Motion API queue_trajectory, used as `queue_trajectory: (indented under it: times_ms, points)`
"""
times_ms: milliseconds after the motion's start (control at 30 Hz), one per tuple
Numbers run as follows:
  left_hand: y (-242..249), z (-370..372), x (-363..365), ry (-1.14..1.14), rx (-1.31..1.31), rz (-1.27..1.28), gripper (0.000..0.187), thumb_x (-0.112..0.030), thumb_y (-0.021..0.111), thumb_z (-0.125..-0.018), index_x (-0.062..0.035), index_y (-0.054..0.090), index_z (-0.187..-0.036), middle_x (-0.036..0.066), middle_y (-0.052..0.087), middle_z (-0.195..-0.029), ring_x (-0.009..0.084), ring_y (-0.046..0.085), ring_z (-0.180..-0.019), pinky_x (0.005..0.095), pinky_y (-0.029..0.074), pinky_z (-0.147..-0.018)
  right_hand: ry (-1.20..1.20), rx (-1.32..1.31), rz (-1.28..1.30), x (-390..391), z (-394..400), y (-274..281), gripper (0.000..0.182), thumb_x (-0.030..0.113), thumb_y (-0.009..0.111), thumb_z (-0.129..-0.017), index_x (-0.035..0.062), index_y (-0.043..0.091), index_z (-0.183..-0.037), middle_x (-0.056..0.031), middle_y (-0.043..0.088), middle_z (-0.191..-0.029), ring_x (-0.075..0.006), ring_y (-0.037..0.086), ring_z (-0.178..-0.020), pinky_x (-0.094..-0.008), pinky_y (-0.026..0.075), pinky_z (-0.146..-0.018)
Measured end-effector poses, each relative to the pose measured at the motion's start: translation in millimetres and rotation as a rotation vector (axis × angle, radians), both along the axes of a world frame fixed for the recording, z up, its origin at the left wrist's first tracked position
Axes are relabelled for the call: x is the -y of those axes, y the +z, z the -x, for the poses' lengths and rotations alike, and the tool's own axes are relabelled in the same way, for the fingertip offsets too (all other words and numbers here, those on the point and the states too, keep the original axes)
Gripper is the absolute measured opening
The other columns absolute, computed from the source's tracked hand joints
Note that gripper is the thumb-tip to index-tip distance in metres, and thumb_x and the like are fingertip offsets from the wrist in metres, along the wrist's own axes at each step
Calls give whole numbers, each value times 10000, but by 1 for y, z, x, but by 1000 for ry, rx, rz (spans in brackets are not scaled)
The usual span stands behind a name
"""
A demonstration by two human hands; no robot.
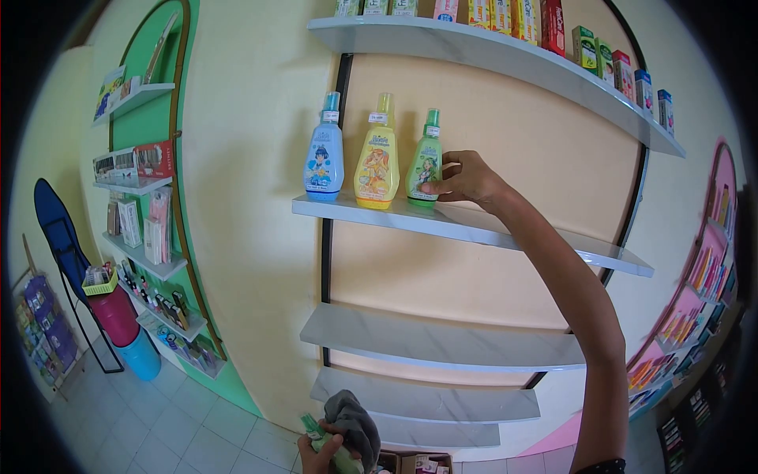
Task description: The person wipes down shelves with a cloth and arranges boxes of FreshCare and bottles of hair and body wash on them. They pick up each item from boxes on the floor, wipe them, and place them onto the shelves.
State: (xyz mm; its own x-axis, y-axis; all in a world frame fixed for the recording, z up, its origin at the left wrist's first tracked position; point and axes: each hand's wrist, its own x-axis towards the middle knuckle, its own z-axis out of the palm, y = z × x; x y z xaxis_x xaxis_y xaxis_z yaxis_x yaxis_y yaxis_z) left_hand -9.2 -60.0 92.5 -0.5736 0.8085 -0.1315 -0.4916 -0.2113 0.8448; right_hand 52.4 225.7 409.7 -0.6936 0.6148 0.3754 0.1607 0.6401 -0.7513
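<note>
On the second shelf (pixel 474 223) stand a blue bottle (pixel 323 158), a yellow bottle (pixel 377 164) and a green bottle (pixel 427 162), upright in a row from the left. My right hand (pixel 467 180) has its fingers around the right side of that green bottle, whose base is at the shelf. Low in the view, my left hand (pixel 320 454) grips another green bottle (pixel 344 458), tilted, cap up to the left. A grey cloth (pixel 353 423) lies against this bottle and hides part of it and some of my fingers.
Small boxes (pixel 584 49) line the top shelf (pixel 474 39). Lower shelves (pixel 442 340) run beneath the bottles. Open cartons (pixel 426 463) sit on the floor. A green display (pixel 146 186) is at the left, a pink one (pixel 687 292) at the right.
</note>
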Motion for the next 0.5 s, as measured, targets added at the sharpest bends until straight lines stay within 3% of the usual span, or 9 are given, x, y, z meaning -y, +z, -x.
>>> queue_trajectory:
  times_ms: [167,233,267,333,367,400,433,467,500]
  points:
    - [-6,-2,1,61,21,72,664,-219,677,-643,-3,268,-1120,137,449,-939,220,503,-762,317,453,-604,-1,62,47,11,-12,4,627,130,735,-547,-82,418,-1044,-171,528,-904,-240,545,-812,-296,476,-685]
    - [-4,0,4,49,27,125,676,-220,677,-645,-8,256,-1130,141,447,-950,226,502,-771,320,452,-609,-144,-13,-141,25,-35,6,632,156,724,-557,-59,418,-1065,-174,537,-888,-232,538,-822,-308,465,-687]
    - [-4,1,5,50,4,92,678,-232,672,-649,-8,253,-1133,144,443,-958,226,501,-779,320,452,-614,-292,-42,-383,28,-47,4,616,172,715,-559,-30,429,-1066,-170,539,-887,-223,531,-842,-320,460,-693]
    - [-9,2,1,59,-4,64,681,-243,668,-653,-8,250,-1136,148,440,-966,226,500,-786,319,451,-619,-299,-390,-625,74,-79,-25,454,61,654,-610,-32,449,-1004,-159,531,-917,-216,531,-866,-326,450,-721]
    - [-14,4,-4,30,6,-117,462,-191,614,-670,5,347,-992,145,488,-817,219,523,-633,313,462,-538,-293,-469,-691,95,-89,-54,401,18,622,-632,-32,453,-992,-153,527,-934,-217,521,-893,-326,438,-750]
    - [-16,3,-6,3,17,-297,253,-138,560,-688,19,443,-848,143,535,-668,213,545,-480,307,473,-458,-193,-491,-355,118,-96,-99,430,58,635,-641,-33,444,-1015,-149,522,-971,-232,497,-949,-358,404,-804]
    - [4,-3,-5,-44,44,-258,262,-151,565,-689,16,455,-858,124,532,-702,190,552,-541,295,475,-491,-107,-258,-381,126,-104,-160,487,112,651,-645,-10,431,-1061,-158,493,-1044,-255,452,-1019,-394,335,-873]
    - [9,-8,-10,-33,59,-247,262,-151,565,-689,16,455,-858,124,532,-702,190,552,-541,295,475,-491,58,-54,-464,153,-94,-179,576,194,670,-636,23,403,-1117,-169,458,-1098,-283,419,-1052,-390,277,-915]
    - [11,-12,-15,-38,35,-255,231,-130,570,-695,15,475,-850,95,535,-699,163,544,-557,265,456,-502,197,6,-86,170,-83,-207,612,234,666,-640,60,378,-1151,-175,445,-1108,-301,397,-1068,-362,259,-927]
